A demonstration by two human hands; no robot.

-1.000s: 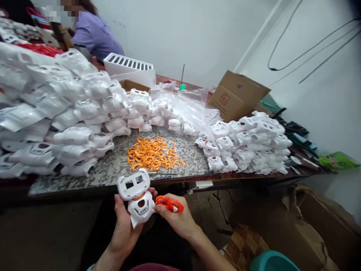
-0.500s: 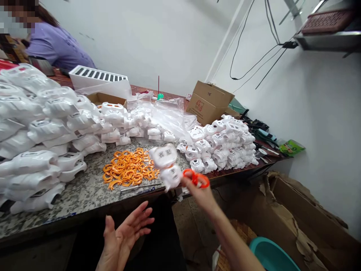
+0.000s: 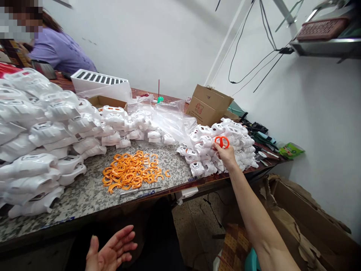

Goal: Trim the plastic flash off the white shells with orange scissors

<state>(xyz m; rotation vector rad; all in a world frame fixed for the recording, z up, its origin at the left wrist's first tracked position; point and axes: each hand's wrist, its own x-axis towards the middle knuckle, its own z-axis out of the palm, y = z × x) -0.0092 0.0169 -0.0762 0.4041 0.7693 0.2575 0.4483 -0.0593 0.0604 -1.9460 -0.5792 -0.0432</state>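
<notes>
My right hand reaches over the right-hand stack of white plastic shells. It grips scissors with red-orange loop handles; their blades are hidden. Whether its fingertips also touch a shell, I cannot tell. Below the table edge, my left hand is held palm up with its fingers apart and nothing in it. Beyond that hand, a heap of orange curved plastic pieces lies on the speckled stone slab. A thin metal tool lies along the slab's front edge.
Tall piles of white shells fill the left side. Clear plastic bags and a cardboard box stand behind. A person in a purple top sits at the far left. A torn carton and a teal basin are lower right.
My right hand has moved right and away from me, onto the right stack, with the scissors. The white shells it carried are no longer distinct from the stack. My left hand has dropped lower.
</notes>
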